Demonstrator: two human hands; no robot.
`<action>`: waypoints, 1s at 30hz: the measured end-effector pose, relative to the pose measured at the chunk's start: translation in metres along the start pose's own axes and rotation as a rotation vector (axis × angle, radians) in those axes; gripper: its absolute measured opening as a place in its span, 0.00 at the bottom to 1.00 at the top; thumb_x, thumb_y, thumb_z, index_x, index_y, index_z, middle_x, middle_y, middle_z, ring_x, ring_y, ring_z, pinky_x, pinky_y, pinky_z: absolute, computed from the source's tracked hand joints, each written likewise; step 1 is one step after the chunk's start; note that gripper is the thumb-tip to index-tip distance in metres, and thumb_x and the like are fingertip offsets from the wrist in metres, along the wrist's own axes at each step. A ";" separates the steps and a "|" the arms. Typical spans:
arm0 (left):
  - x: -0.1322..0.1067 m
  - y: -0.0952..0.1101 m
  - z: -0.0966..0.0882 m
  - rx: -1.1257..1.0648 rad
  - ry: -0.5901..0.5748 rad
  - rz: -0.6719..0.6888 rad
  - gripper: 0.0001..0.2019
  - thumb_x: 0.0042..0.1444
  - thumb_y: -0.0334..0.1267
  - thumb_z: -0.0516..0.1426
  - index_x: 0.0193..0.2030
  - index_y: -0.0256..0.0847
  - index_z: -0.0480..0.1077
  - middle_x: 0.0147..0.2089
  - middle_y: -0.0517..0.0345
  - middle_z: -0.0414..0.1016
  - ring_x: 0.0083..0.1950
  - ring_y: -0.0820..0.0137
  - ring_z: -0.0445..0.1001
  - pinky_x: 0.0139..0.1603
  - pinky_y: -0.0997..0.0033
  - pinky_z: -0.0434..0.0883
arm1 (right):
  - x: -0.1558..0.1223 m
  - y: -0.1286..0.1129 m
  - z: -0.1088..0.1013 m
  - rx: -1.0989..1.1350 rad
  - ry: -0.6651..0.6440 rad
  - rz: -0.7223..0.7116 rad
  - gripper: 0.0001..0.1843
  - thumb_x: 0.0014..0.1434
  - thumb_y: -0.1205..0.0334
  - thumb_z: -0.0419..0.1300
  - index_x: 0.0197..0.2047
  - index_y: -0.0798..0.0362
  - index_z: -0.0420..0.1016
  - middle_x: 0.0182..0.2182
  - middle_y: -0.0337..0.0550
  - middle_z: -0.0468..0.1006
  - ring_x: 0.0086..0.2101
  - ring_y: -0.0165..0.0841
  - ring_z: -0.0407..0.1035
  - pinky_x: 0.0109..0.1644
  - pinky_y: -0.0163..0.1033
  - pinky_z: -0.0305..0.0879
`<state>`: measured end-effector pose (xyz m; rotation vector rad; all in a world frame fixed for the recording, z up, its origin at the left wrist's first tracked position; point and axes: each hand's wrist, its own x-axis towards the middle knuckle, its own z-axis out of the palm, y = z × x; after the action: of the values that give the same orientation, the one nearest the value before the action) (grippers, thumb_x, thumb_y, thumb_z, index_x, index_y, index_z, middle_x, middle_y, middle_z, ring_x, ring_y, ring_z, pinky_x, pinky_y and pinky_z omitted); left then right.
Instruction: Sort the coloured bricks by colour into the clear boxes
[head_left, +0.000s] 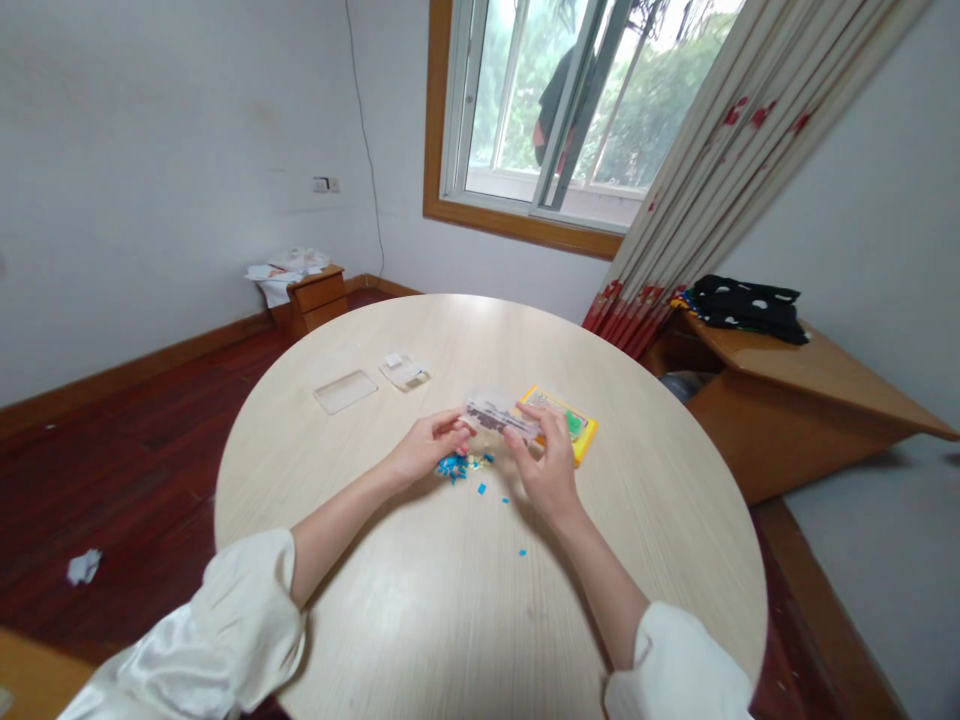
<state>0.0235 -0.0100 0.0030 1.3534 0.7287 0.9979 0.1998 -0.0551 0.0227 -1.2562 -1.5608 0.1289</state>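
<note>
Both my hands hold a small clear plastic bag (pixel 501 417) with dark pieces inside, a little above the round table (pixel 420 590). My left hand (pixel 427 447) pinches its left end. My right hand (pixel 546 462) grips its right end with closed fingers. Under the bag lies a heap of small blue pieces (pixel 454 466), with a few more scattered toward me (pixel 520 551). A yellow box (pixel 586 432) with a green part lies just behind my right hand.
A clear flat lid (pixel 345 391) and another small clear bag (pixel 403 371) lie at the table's far left. A wooden desk (pixel 795 390) with dark cloth stands on the right, a small cabinet (pixel 315 297) by the far wall, curtains by the window.
</note>
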 end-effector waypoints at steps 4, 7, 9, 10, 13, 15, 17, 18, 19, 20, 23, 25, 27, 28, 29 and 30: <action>-0.004 0.004 0.007 -0.189 -0.027 0.003 0.24 0.42 0.53 0.65 0.38 0.35 0.70 0.35 0.53 0.74 0.36 0.70 0.72 0.42 0.68 0.66 | -0.010 -0.008 0.012 0.046 -0.097 -0.014 0.17 0.56 0.52 0.57 0.46 0.52 0.68 0.42 0.47 0.70 0.44 0.38 0.66 0.49 0.48 0.66; -0.006 0.007 0.009 -0.292 -0.013 0.001 0.25 0.40 0.48 0.66 0.42 0.37 0.66 0.40 0.52 0.74 0.42 0.69 0.72 0.46 0.67 0.66 | -0.012 -0.007 0.014 0.010 -0.160 -0.055 0.16 0.57 0.53 0.57 0.45 0.52 0.68 0.41 0.48 0.72 0.44 0.38 0.68 0.49 0.48 0.66; -0.006 0.007 0.010 -0.304 0.024 0.012 0.26 0.40 0.44 0.67 0.43 0.39 0.63 0.41 0.55 0.73 0.43 0.70 0.72 0.47 0.68 0.66 | -0.013 -0.008 0.013 -0.031 -0.202 -0.109 0.14 0.59 0.54 0.55 0.45 0.52 0.68 0.41 0.49 0.74 0.44 0.39 0.69 0.49 0.49 0.67; -0.006 0.007 0.010 -0.288 0.041 0.025 0.27 0.39 0.43 0.68 0.43 0.40 0.62 0.41 0.56 0.73 0.43 0.71 0.72 0.47 0.69 0.67 | -0.013 -0.008 0.013 -0.053 -0.212 -0.140 0.13 0.59 0.55 0.54 0.45 0.53 0.69 0.42 0.50 0.75 0.45 0.39 0.69 0.50 0.49 0.67; -0.005 0.008 0.010 -0.189 0.062 0.070 0.28 0.37 0.40 0.68 0.42 0.41 0.59 0.38 0.59 0.72 0.39 0.74 0.72 0.43 0.71 0.68 | -0.014 -0.009 0.013 -0.105 -0.221 -0.233 0.15 0.62 0.59 0.51 0.50 0.54 0.68 0.44 0.52 0.76 0.46 0.40 0.70 0.50 0.49 0.68; -0.005 0.009 0.009 -0.112 0.062 0.089 0.29 0.36 0.39 0.68 0.42 0.41 0.58 0.37 0.60 0.72 0.37 0.74 0.72 0.40 0.73 0.69 | -0.015 -0.009 0.013 -0.129 -0.245 -0.291 0.17 0.62 0.61 0.49 0.52 0.55 0.67 0.44 0.54 0.77 0.45 0.40 0.71 0.49 0.47 0.69; -0.005 0.011 0.007 -0.037 0.063 0.106 0.29 0.36 0.38 0.68 0.43 0.41 0.58 0.39 0.58 0.71 0.37 0.74 0.72 0.40 0.73 0.69 | -0.015 -0.010 0.014 -0.162 -0.275 -0.333 0.18 0.62 0.63 0.48 0.54 0.56 0.66 0.43 0.54 0.77 0.43 0.39 0.73 0.46 0.45 0.71; -0.005 0.011 0.007 -0.002 0.063 0.115 0.28 0.37 0.38 0.68 0.43 0.41 0.58 0.40 0.57 0.71 0.38 0.73 0.72 0.40 0.73 0.69 | -0.015 -0.010 0.014 -0.182 -0.287 -0.346 0.19 0.62 0.64 0.47 0.54 0.56 0.66 0.42 0.54 0.78 0.42 0.39 0.74 0.45 0.45 0.72; -0.006 0.012 0.006 0.031 0.063 0.122 0.28 0.37 0.38 0.68 0.43 0.41 0.58 0.41 0.56 0.71 0.38 0.72 0.72 0.40 0.73 0.69 | -0.015 -0.010 0.015 -0.203 -0.301 -0.355 0.19 0.61 0.65 0.47 0.54 0.57 0.65 0.41 0.54 0.78 0.40 0.39 0.74 0.43 0.44 0.72; -0.006 0.012 0.005 0.059 0.063 0.128 0.28 0.37 0.38 0.67 0.43 0.41 0.59 0.42 0.56 0.71 0.39 0.72 0.72 0.40 0.72 0.69 | -0.015 -0.010 0.016 -0.221 -0.315 -0.361 0.19 0.61 0.65 0.46 0.54 0.57 0.65 0.40 0.55 0.78 0.39 0.39 0.74 0.42 0.43 0.72; -0.007 0.013 0.003 0.126 0.057 0.142 0.27 0.38 0.37 0.67 0.44 0.40 0.60 0.43 0.54 0.70 0.38 0.72 0.72 0.39 0.72 0.69 | -0.014 -0.009 0.016 -0.227 -0.344 -0.338 0.19 0.59 0.68 0.46 0.53 0.58 0.65 0.38 0.53 0.79 0.35 0.38 0.75 0.38 0.41 0.72; -0.007 0.012 0.001 0.156 0.043 0.156 0.28 0.38 0.36 0.67 0.46 0.39 0.61 0.45 0.53 0.70 0.38 0.72 0.72 0.39 0.71 0.69 | -0.012 -0.007 0.015 -0.201 -0.313 -0.302 0.18 0.57 0.69 0.47 0.51 0.58 0.66 0.35 0.51 0.79 0.33 0.37 0.75 0.37 0.40 0.72; -0.007 0.012 -0.002 0.176 0.023 0.175 0.29 0.39 0.36 0.66 0.49 0.39 0.61 0.47 0.51 0.69 0.40 0.71 0.71 0.42 0.70 0.69 | -0.010 -0.004 0.012 -0.169 -0.256 -0.254 0.16 0.56 0.69 0.48 0.48 0.56 0.68 0.35 0.50 0.79 0.33 0.37 0.75 0.38 0.40 0.72; -0.006 0.012 -0.003 0.185 0.010 0.185 0.30 0.39 0.36 0.66 0.50 0.39 0.61 0.48 0.50 0.68 0.40 0.71 0.71 0.43 0.69 0.69 | -0.009 -0.003 0.011 -0.151 -0.231 -0.230 0.15 0.56 0.69 0.49 0.46 0.56 0.69 0.35 0.50 0.79 0.33 0.37 0.75 0.38 0.41 0.72; -0.006 0.013 -0.005 0.196 -0.006 0.191 0.30 0.39 0.36 0.66 0.51 0.39 0.61 0.49 0.50 0.68 0.41 0.70 0.71 0.44 0.68 0.68 | -0.008 -0.001 0.010 -0.131 -0.213 -0.203 0.15 0.56 0.69 0.49 0.45 0.55 0.69 0.35 0.49 0.79 0.34 0.37 0.75 0.39 0.41 0.71; -0.006 0.014 -0.007 0.212 -0.022 0.194 0.31 0.39 0.36 0.66 0.52 0.39 0.61 0.48 0.50 0.68 0.41 0.70 0.70 0.45 0.67 0.68 | -0.008 0.000 0.009 -0.111 -0.202 -0.178 0.14 0.56 0.68 0.49 0.44 0.55 0.70 0.35 0.49 0.79 0.34 0.37 0.75 0.39 0.41 0.71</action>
<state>0.0126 -0.0135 0.0148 1.6409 0.7113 1.0794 0.1920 -0.0567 0.0142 -1.2115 -1.8687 0.0565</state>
